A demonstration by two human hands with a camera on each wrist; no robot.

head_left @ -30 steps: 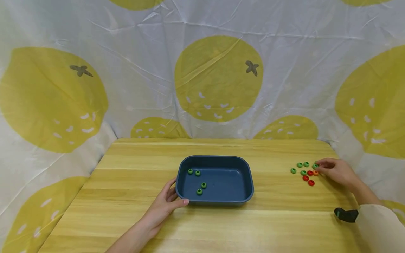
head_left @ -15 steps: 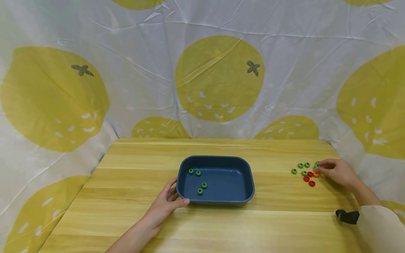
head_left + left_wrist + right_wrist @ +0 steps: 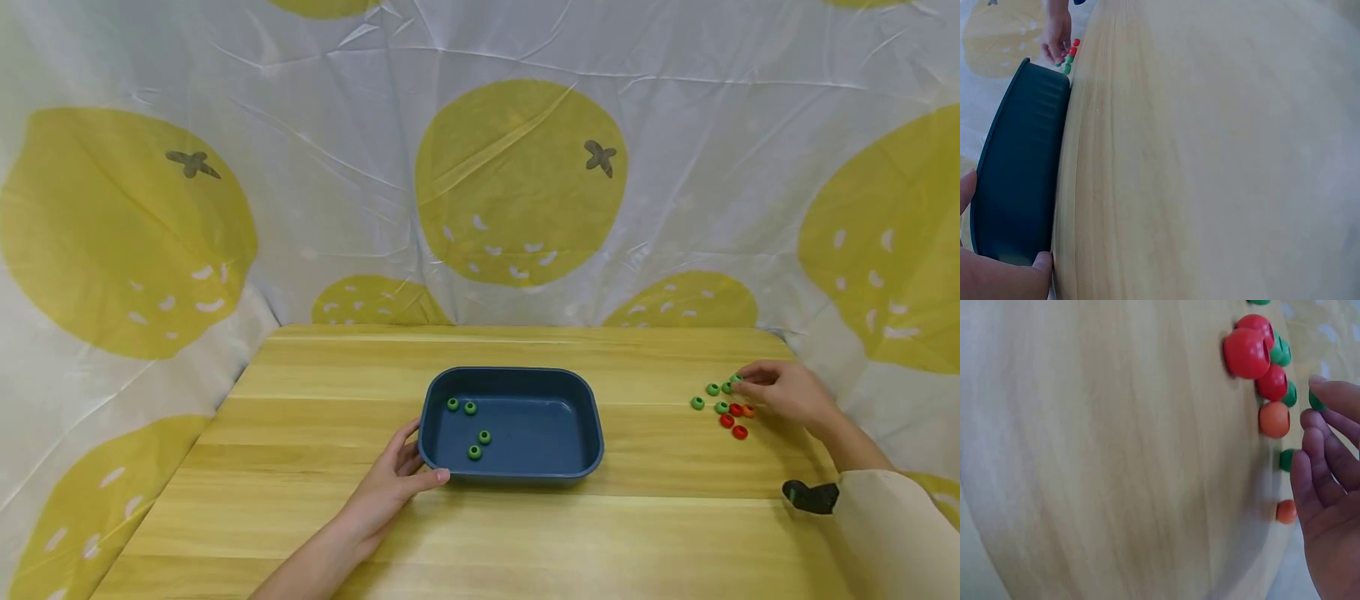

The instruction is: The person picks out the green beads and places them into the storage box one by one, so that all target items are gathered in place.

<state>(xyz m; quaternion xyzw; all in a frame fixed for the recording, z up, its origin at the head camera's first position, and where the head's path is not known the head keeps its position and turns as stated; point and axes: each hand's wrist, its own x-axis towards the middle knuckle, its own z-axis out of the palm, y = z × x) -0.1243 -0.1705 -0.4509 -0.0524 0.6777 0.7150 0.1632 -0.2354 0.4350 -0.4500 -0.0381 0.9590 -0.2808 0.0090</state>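
A dark blue rectangular basin stands mid-table, and several green beads lie in its left half. My left hand holds the basin's near left corner, thumb by the front rim and fingers along the left side. At the right, my right hand pinches a green bead between thumb and fingertip, just above the table. Below and left of it are loose green beads, red beads and an orange bead. The right wrist view shows a second orange bead beside the hand.
The wooden table ends at a lemon-print curtain behind and at both sides. A black strap piece sticks out from the right sleeve.
My right hand has moved a little left and away from me, lifting a green bead from the group's right side. The left hand and the basin have stayed put.
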